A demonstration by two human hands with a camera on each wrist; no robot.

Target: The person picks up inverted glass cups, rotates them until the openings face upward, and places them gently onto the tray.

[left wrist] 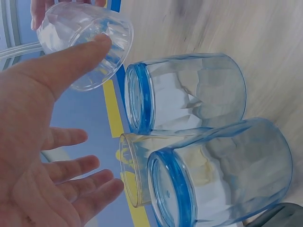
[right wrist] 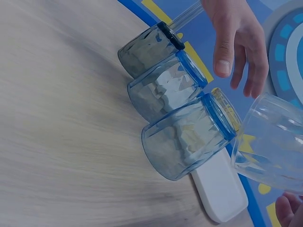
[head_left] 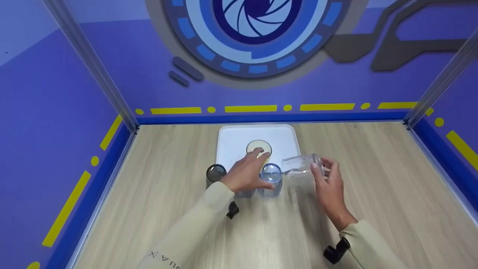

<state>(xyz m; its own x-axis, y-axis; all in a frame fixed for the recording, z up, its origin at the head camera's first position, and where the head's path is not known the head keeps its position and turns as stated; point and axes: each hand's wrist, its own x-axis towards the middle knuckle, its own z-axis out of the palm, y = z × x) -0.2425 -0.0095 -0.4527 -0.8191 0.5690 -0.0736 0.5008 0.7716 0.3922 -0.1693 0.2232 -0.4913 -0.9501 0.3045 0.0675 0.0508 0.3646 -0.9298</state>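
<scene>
We see soft, even light, a faint shadow on the table below the clear cup, and dimmer wrist views.

Purple panels with yellow dashes border the wood-grain table.

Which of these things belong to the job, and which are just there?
Likely the job's:
clear cup in the right hand
two blue cups
yellowish cup
dark cup
white tray

Just surroundings:
tabletop
patterned wall
black wrist attachments
</scene>
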